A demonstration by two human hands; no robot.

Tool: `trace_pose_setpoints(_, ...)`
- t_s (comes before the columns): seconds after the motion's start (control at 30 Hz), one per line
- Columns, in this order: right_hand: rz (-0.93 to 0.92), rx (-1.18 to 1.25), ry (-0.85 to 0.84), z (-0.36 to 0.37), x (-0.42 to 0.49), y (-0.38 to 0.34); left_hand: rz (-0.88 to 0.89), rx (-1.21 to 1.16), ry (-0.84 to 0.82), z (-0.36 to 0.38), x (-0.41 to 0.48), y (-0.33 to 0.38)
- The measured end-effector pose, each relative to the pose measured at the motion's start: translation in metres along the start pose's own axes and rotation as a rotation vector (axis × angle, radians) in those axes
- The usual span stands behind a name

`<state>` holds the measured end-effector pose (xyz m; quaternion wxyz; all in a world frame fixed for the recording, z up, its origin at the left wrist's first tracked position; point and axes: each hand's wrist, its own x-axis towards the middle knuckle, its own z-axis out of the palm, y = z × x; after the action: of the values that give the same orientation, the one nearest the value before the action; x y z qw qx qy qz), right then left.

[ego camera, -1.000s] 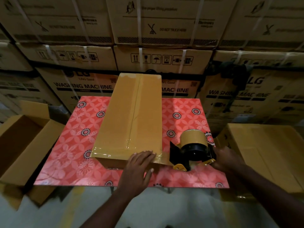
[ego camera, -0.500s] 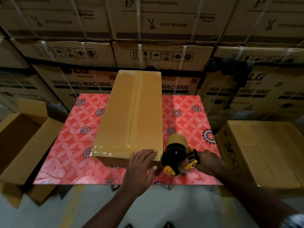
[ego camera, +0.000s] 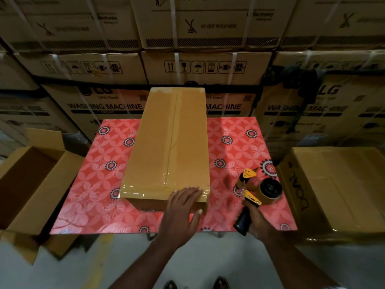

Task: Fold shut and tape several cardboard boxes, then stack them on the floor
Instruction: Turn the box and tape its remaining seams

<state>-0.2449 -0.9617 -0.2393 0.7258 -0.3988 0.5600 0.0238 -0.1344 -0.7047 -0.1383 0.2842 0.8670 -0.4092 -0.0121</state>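
Note:
A long closed cardboard box (ego camera: 166, 142) lies lengthwise on the red flower-patterned table (ego camera: 93, 195). Shiny tape runs along its centre seam and across its near end. My left hand (ego camera: 183, 207) lies flat on the box's near right corner, fingers straight on the tape, thumb down the front face. My right hand (ego camera: 257, 222) grips the black handle of a yellow-and-black tape dispenser (ego camera: 260, 190), which is lifted off the box and sits over the table to the box's right, roll turned sideways.
An open empty cardboard box (ego camera: 31, 184) stands at the left of the table. A closed taped box (ego camera: 341, 188) stands at the right. Stacked washing-machine cartons (ego camera: 208, 65) form a wall behind. My feet (ego camera: 195, 284) show on the pale floor.
My right hand has pulled the tape dispenser away from the box's near end, out to the right, and turned it over. My left hand has stayed pressed on the near corner.

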Motion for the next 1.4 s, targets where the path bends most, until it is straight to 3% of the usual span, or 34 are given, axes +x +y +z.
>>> trace_pose_setpoints(0.1, -0.030, -0.566, -0.071, 0.018, -0.023, -0.002, 0.012, 0.009, 0.002, -0.001, 0.000, -0.001)
trace_pose_setpoints(0.17, -0.273, -1.006, 0.021, 0.026, -0.039, -0.009, 0.013, 0.005, 0.009, -0.001, 0.000, 0.000)
trace_pose_setpoints(0.2, -0.456, -1.029, 0.030, 0.030, -0.042, -0.011, 0.013, -0.001, 0.014, -0.001, 0.001, 0.000)
trace_pose_setpoints(0.27, -0.671, -0.668, -0.068, 0.046, -0.049, -0.011, 0.011, -0.010, 0.026, 0.000, 0.001, 0.000)
trace_pose_setpoints(0.33, -0.740, -0.379, -0.283, 0.065, -0.062, -0.004, 0.012, -0.011, 0.030, 0.001, 0.001, 0.000)
trace_pose_setpoints(0.4, -0.818, -0.331, -0.369, 0.083, -0.076, 0.007, 0.017, 0.000, 0.025, 0.001, 0.001, -0.001)
trace_pose_setpoints(0.53, -0.901, -0.253, -0.278, 0.101, -0.073, 0.032, 0.028, 0.001, 0.026, 0.000, 0.001, 0.000)
trace_pose_setpoints(0.7, -0.995, -0.416, 0.017, 0.114, -0.079, 0.037, 0.017, 0.002, 0.025, 0.000, 0.001, -0.001)
trace_pose_setpoints(0.8, -1.069, -0.512, 0.088, 0.116, -0.079, 0.038, 0.019, -0.001, 0.026, -0.001, 0.001, -0.001)
trace_pose_setpoints(0.9, -1.083, -0.554, -0.027, 0.110, -0.086, 0.033, 0.016, -0.014, 0.024, -0.004, 0.002, 0.000)
trace_pose_setpoints(1.13, -1.149, -0.457, -0.107, 0.094, -0.113, -0.002, -0.025, -0.087, 0.056, -0.024, 0.028, -0.008)
trace_pose_setpoints(1.4, -1.425, -0.938, -0.139, 0.101, -0.086, -0.008, 0.110, -0.016, 0.133, -0.007, 0.029, -0.032)
